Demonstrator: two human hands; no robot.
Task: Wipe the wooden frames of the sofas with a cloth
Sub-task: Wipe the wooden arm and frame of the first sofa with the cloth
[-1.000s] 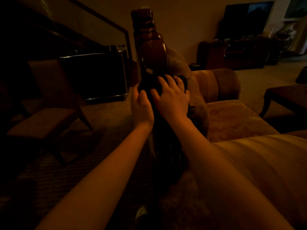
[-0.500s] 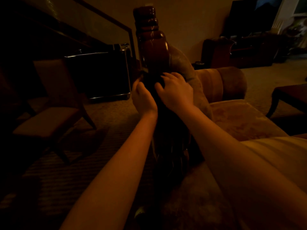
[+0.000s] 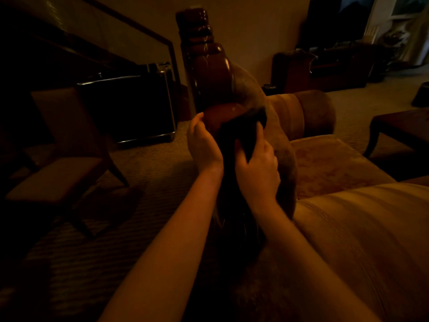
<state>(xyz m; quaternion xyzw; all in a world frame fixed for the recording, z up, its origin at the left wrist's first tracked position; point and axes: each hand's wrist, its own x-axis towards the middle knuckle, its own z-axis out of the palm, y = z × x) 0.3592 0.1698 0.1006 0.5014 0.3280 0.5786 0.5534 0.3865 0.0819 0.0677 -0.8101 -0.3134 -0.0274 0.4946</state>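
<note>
The room is dim. A glossy dark-red wooden frame [image 3: 209,73] runs along the top edge of the sofa's back, ending in a carved stepped post. A dark cloth [image 3: 241,133] lies draped over the frame. My right hand [image 3: 257,166] grips the cloth, thumb on its left and fingers along its right edge. My left hand [image 3: 203,145] rests on the left side of the frame beside the cloth, fingers curved against the wood. Below my hands the frame disappears into shadow.
The tan upholstered sofa [image 3: 336,163] spreads out to the right with a rolled armrest. A wooden chair [image 3: 58,168] stands on the carpet at left, a dark metal-trimmed case [image 3: 130,108] behind it. A low table [image 3: 404,126] sits at the far right, a television [image 3: 336,19] beyond.
My right hand has slid back toward me along the frame, dragging the cloth and uncovering a stretch of shiny wood. My left hand stays on the frame's left side.
</note>
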